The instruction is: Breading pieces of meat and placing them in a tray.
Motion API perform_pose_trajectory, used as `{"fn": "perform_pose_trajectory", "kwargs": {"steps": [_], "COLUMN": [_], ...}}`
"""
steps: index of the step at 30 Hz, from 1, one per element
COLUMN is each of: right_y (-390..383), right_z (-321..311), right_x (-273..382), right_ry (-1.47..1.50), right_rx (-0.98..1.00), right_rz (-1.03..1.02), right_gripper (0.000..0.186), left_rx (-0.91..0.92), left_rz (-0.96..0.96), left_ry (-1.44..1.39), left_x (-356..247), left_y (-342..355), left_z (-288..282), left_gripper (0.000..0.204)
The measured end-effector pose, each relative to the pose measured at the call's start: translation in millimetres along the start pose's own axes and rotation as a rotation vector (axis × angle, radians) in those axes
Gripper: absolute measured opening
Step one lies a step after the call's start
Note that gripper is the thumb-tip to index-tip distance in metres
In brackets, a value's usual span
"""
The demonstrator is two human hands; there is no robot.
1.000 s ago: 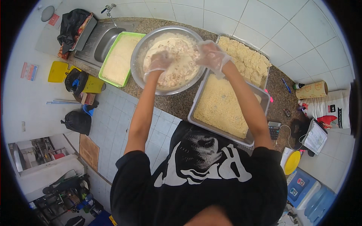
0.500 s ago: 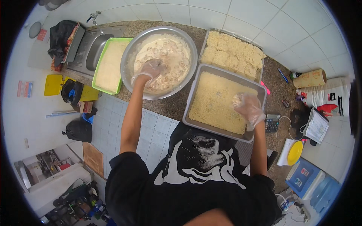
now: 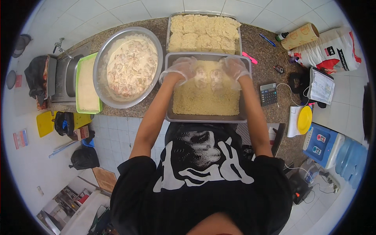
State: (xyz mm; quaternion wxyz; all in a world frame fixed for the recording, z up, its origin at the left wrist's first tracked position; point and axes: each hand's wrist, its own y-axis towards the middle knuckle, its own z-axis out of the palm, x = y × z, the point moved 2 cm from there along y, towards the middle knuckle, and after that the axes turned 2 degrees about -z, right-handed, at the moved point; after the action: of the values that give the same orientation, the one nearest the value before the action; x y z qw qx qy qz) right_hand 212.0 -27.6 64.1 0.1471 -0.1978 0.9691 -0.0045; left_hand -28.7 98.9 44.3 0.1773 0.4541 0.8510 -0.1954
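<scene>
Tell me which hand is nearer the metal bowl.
Left: the left hand is just right of the metal bowl; the right hand is farther right, across the gray tray.

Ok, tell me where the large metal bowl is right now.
In the head view, the large metal bowl stands left of centre, between the green tray on its left and the grey tray on its right.

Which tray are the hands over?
The grey tray nearest the black shirt: the left hand and right hand are over it, not over the green tray or back tray.

Left hand [image 3: 181, 70], right hand [image 3: 235, 69] apart, forearms [image 3: 155, 113] outstretched
</scene>
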Motion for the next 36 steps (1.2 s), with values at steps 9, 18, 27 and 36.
{"fn": "perform_pose_trajectory", "kwargs": {"steps": [9, 18, 27, 36], "right_y": [-88.8, -55.5, 2.9, -0.8], "right_z": [-13.3, -19.1, 23.8, 74.1], "right_x": [112.0, 82.1, 114.7, 107.0], "right_ry": [0.941, 1.237, 0.642, 0.591], "right_rx": [0.405, 0.208, 0.004, 0.328], "right_rz": [0.807, 0.925, 0.782, 0.590], "right_gripper": [0.061, 0.054, 0.046, 0.065], "left_rx": [0.273, -0.287, -0.015, 0.156], "left_rz": [-0.373, -0.805, -0.130, -0.171], "left_ry": [0.364, -0.884, 0.188, 0.158], "left_x": [-7.7, -101.1, -64.9, -59.7], "left_y": [-122.3, -66.0, -22.0, -12.1], "left_z": [206.0, 58.7, 77.5, 80.0], "left_gripper": [0.054, 0.058, 0.059, 0.071]}}
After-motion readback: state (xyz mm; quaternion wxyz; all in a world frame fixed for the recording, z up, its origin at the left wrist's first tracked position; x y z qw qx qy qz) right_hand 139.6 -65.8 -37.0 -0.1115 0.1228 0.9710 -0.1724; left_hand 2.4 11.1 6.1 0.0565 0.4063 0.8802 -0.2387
